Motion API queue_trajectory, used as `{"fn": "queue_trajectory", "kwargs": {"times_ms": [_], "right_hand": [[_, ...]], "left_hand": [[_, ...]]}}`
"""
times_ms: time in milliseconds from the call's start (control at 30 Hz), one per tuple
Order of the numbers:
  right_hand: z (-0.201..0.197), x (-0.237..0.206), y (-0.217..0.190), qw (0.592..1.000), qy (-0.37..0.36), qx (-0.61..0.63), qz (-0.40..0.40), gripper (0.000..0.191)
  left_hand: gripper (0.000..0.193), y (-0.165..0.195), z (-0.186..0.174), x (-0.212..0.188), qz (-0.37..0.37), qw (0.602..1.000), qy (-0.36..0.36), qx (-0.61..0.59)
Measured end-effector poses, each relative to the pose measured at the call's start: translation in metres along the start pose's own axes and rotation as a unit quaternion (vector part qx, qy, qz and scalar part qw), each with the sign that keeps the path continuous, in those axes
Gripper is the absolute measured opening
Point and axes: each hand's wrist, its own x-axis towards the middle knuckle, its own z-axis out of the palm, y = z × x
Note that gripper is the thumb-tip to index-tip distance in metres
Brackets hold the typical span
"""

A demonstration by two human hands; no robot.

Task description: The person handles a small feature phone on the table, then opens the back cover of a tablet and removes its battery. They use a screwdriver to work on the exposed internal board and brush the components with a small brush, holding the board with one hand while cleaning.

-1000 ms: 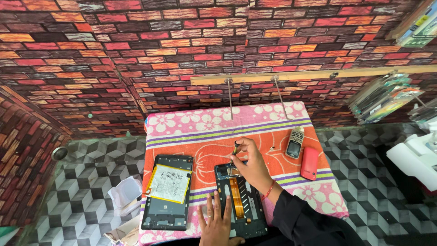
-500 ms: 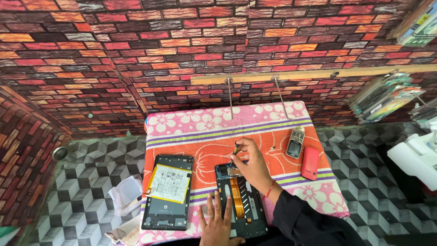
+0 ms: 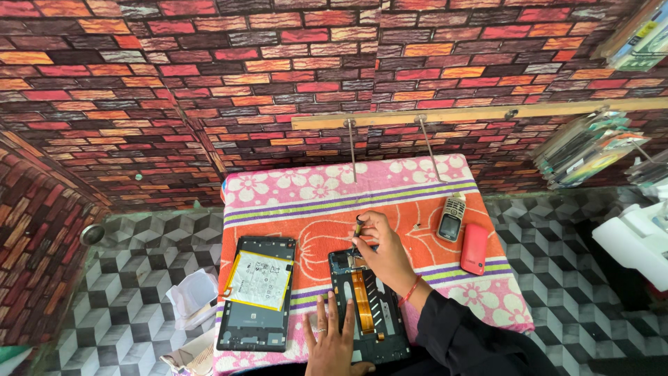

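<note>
Nearest the camera, the left hand (image 3: 331, 342) lies flat, fingers spread, on the lower edge of the opened tablet (image 3: 367, 305), pinning it to the cloth-covered tabletop (image 3: 327, 202). Just beyond, the right hand (image 3: 381, 248) has its grip closed around a small screwdriver (image 3: 358, 230), tip at the tablet's top edge. Leftward lies a second tablet half with its battery (image 3: 259, 280). Farther right sit a keypad phone (image 3: 452, 218) and a red phone (image 3: 474, 248).

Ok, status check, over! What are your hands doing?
Right hand pinching small screwdriver over opened tablet's top edge. Left hand flat on its lower edge. Nothing in the way.
</note>
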Motion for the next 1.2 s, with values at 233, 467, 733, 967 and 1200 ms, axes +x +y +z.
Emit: {"fn": "queue_trajectory", "kwargs": {"times_ms": [233,467,733,967,1200], "right_hand": [[-0.004,0.001,-0.008,0.998,0.047,-0.029,-0.038,0.037],[-0.002,-0.006,-0.018,0.949,-0.039,-0.303,-0.075,0.010],[0.008,-0.013,-0.010,0.896,-0.034,-0.430,-0.108,0.012],[0.017,-0.012,-0.004,0.888,-0.038,-0.449,-0.093,0.013],[0.006,-0.006,0.000,0.890,-0.025,-0.452,-0.061,0.014]], "left_hand": [[0.147,-0.001,0.000,0.000,0.006,1.000,0.013,-0.011],[0.147,-0.001,0.002,0.000,0.008,1.000,0.012,-0.007],[0.146,-0.001,0.002,0.001,0.005,1.000,0.005,-0.010],[0.139,0.003,-0.010,-0.004,-0.009,0.999,-0.030,-0.014],[0.137,0.005,-0.016,-0.011,-0.005,1.000,-0.005,-0.012]]}}
